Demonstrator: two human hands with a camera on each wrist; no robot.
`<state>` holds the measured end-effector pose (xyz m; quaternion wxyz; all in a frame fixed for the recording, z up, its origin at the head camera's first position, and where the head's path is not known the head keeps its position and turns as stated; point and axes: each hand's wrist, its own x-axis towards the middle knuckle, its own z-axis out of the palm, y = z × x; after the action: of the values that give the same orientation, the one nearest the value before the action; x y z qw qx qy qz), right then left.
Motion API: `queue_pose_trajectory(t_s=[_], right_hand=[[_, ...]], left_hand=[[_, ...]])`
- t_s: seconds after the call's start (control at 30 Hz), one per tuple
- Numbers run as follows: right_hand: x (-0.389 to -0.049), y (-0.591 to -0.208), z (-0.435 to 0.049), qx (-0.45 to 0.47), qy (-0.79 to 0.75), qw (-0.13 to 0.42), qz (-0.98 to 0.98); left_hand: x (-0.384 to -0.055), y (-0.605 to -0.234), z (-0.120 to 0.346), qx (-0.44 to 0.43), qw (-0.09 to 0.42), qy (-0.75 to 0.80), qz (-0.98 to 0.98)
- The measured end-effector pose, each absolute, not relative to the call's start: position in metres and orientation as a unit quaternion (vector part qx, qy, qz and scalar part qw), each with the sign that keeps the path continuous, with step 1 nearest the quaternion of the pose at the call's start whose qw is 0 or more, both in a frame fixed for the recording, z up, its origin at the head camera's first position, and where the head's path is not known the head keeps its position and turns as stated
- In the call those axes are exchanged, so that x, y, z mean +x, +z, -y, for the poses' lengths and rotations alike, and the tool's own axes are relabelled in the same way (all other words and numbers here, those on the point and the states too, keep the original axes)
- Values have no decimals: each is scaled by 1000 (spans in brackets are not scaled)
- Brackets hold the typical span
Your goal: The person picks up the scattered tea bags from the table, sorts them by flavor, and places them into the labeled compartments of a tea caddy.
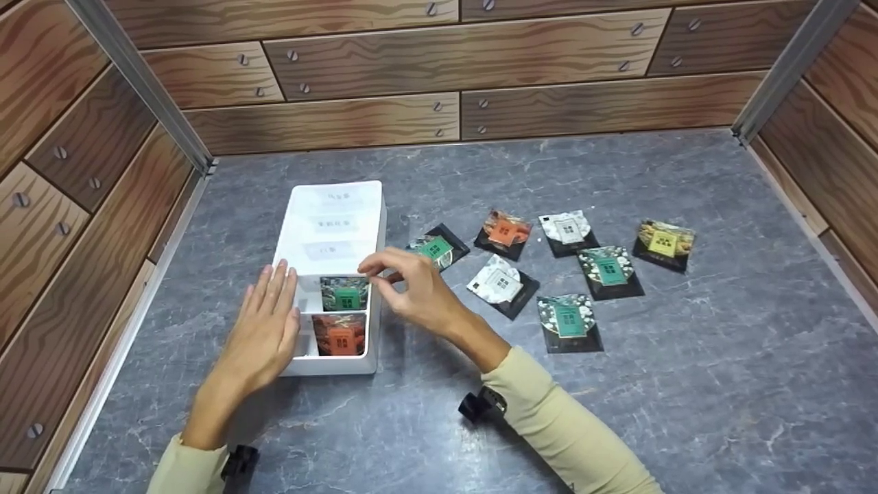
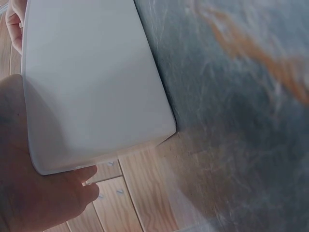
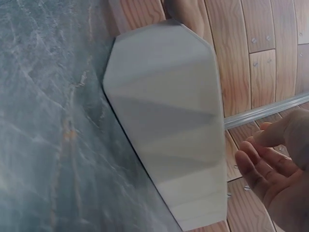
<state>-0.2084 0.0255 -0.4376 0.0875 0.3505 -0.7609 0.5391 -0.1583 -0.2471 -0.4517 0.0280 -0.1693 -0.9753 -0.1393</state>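
A long white box [image 1: 376,336] stands on the grey table. Its far part lies under a white lid [image 1: 333,233] with faint printed labels. In the uncovered near part, a green-labelled sachet [image 1: 345,295] and an orange-labelled sachet [image 1: 339,336] lie in separate compartments. My left hand [image 1: 264,329] rests along the box's left side with straight fingers. My right hand [image 1: 415,288] is at the right rim near the lid's edge, fingers loosely bent. In the right wrist view, nothing shows between the fingers of the right hand [image 3: 280,169].
Several sachets lie scattered right of the box, among them an orange one [image 1: 504,233], a white one [image 1: 503,285], a green one [image 1: 569,321] and a yellow one [image 1: 664,243]. Wood-patterned walls [image 1: 439,68] bound the table at the back and sides.
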Motion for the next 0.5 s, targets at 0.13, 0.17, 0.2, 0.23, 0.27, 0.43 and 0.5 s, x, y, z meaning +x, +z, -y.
queue_pose_trajectory(t_s=[0.13, 0.17, 0.2, 0.23, 0.27, 0.43, 0.5], right_hand=[[-209, -434, -34, 347, 529, 79, 770], [-210, -434, -36, 347, 526, 80, 773], [-211, -433, -39, 345, 521, 83, 776], [-212, -433, -42, 343, 514, 88, 781], [-213, -433, -45, 340, 509, 93, 786], [-221, -432, -61, 324, 494, 115, 798], [-225, -430, -68, 318, 495, 120, 799]], left_hand=[[-158, -452, 247, -168, 29, -139, 975], [-158, -453, 247, -169, 31, -140, 975], [-158, -453, 247, -170, 32, -140, 975], [-159, -453, 247, -171, 35, -139, 975], [-159, -453, 247, -173, 39, -138, 974], [-159, -454, 247, -179, 52, -139, 973], [-159, -454, 247, -179, 50, -140, 973]])
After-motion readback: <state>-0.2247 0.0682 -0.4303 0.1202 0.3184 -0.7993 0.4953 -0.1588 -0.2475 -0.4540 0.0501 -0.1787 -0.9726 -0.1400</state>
